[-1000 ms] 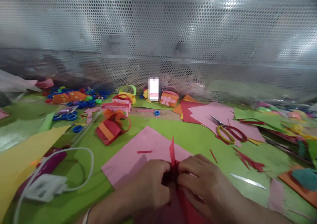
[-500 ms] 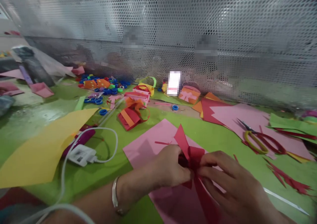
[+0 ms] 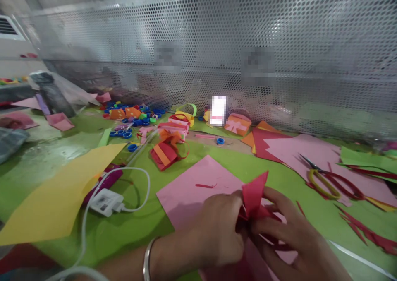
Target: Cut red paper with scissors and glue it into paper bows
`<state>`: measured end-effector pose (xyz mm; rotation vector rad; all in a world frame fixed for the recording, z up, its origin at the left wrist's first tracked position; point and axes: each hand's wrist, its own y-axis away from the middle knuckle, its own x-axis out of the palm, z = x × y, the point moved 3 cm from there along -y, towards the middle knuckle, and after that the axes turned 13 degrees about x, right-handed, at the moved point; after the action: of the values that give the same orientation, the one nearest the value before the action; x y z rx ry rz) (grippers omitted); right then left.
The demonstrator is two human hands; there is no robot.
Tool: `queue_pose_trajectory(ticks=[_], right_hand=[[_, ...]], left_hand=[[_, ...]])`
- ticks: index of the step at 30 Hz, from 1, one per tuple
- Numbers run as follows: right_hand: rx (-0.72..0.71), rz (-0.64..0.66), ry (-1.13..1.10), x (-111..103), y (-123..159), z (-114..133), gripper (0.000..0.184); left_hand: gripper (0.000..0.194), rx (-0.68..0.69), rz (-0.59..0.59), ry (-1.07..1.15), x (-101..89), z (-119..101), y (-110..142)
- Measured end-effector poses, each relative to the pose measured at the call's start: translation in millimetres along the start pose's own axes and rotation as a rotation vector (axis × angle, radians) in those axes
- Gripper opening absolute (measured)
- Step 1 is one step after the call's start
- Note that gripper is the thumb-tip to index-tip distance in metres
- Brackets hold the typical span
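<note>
Both hands meet on a red paper bow [image 3: 254, 194] at the lower middle of the head view. My left hand [image 3: 223, 225], below a silver bangle, pinches the bow's left side with closed fingers. From the right, my right hand [image 3: 288, 231] grips its centre and right loop, fingers bent around the folds. One pointed red end sticks up between the hands; the lower part is partly hidden by the fingers. Beneath them lies a pink paper sheet [image 3: 198, 177], with a thin red paper scrap [image 3: 206, 186] on it.
Scissors [image 3: 331, 181] lie on pink paper at right, near red offcuts [image 3: 370, 231]. A small red paper bag [image 3: 163, 154] sits beyond the pink sheet. At left are a white charger [image 3: 107, 201] with a looping cable and a yellow sheet [image 3: 56, 194]. A perforated metal panel [image 3: 198, 32] rises behind.
The bow has turned in my hands, and its upright end now leans right instead of left. Both hands sit slightly lower in view. The camera has tilted up a little.
</note>
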<state>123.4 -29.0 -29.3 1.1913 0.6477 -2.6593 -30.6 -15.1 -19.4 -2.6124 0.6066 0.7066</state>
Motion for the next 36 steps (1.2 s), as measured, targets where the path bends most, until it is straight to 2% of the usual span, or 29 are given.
queue_pose_trajectory(ticks=[3,5,7,8,10,11,12,15,19,21,23,25,28,30,32,34,35,36], right_hand=[[0.146,0.002,-0.163,1,-4,-3,0.020],[0.178,-0.009,-0.233,-3,-10,-5,0.018],[0.182,-0.017,-0.279,-11,-19,-7,0.016],[0.181,-0.027,-0.289,-16,-23,-8,0.014],[0.189,-0.057,-0.299,-25,-31,-12,0.013],[0.203,-0.073,-0.309,-28,-33,-14,0.013],[0.226,-0.092,-0.325,-30,-35,-16,0.014],[0.296,-0.153,-0.396,-32,-37,-18,0.017],[0.289,-0.193,-0.538,-28,-35,-12,0.017],[0.241,-0.180,-0.569,-24,-35,-8,0.014],[0.203,-0.153,-0.568,-19,-34,-7,0.012],[0.200,-0.116,-0.574,-13,-33,-9,0.011],[0.242,-0.027,-0.586,-5,-30,-13,0.014],[0.265,-0.004,-0.596,-4,-30,-14,0.015],[0.272,-0.046,-0.612,-8,-31,-16,0.015],[0.252,-0.137,-0.607,-15,-33,-16,0.014],[0.231,-0.183,-0.587,-19,-34,-15,0.013],[0.207,-0.233,-0.560,-23,-36,-15,0.012]], left_hand=[[0.039,0.038,-0.119,-0.012,-2.7,-3,0],[0.053,0.118,-0.230,-0.053,-8.3,-7,0],[0.061,0.176,-0.391,-0.067,-18.1,-11,0],[0.059,0.170,-0.498,-0.052,-24.3,-11,1],[0.039,0.073,-0.705,0.052,-35.5,-6,3],[0.025,0.003,-0.763,0.150,-38.4,-1,3],[0.022,-0.061,-0.781,0.274,-38.9,5,3],[0.040,-0.189,-0.637,0.630,-27.8,19,-5],[0.058,-0.243,-0.369,0.776,-5.2,19,-14],[0.055,-0.221,-0.320,0.828,1.6,11,-15],[0.044,-0.215,-0.319,0.895,4.8,1,-15],[0.036,-0.271,-0.315,0.901,6.1,-5,-15],[0.028,-0.399,-0.300,0.711,5.5,-4,-15],[0.032,-0.379,-0.343,0.507,1.9,1,-16],[0.043,-0.259,-0.515,0.237,-6.4,2,-16],[0.041,-0.079,-0.667,-0.039,-14.0,-3,-14],[0.034,0.003,-0.670,-0.128,-15.4,-7,-13],[0.028,0.057,-0.617,-0.154,-15.2,-9,-14]])
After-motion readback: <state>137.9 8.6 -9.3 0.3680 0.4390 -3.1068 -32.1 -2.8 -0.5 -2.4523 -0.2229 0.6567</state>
